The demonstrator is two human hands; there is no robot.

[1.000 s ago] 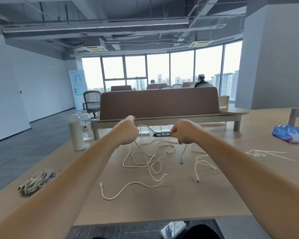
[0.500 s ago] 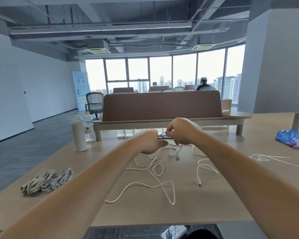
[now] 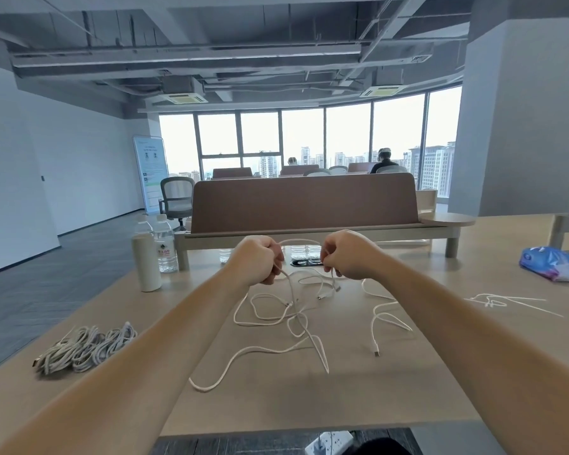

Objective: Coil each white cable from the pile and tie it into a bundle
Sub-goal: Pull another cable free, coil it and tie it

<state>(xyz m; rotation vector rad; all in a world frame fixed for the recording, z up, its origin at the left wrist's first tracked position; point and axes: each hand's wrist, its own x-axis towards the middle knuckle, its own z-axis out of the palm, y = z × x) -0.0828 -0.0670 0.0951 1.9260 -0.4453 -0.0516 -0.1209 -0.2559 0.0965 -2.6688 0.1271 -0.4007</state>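
Note:
Both hands are raised over the far middle of the wooden table (image 3: 342, 399). My left hand (image 3: 257, 259) grips a white cable (image 3: 298, 241) in a fist, and my right hand (image 3: 345, 256) pinches the same cable a short way to the right, so a short span arches between them. The rest of it hangs down to the table and trails in loose loops (image 3: 276, 349) toward me. More loose white cables (image 3: 385, 318) lie under and to the right of my hands. Several coiled, tied bundles (image 3: 86, 348) lie at the table's left edge.
A white bottle (image 3: 145, 261) and water bottles (image 3: 165, 246) stand at the back left. A brown divider (image 3: 304, 201) on a raised shelf crosses the back. A blue packet (image 3: 554, 262) and thin white ties (image 3: 503, 302) lie at right. A power strip (image 3: 329, 443) sits on the floor.
My hands came together half a second ago, then drew apart again with a short span of cable between them. The trailing loops on the table shifted slightly.

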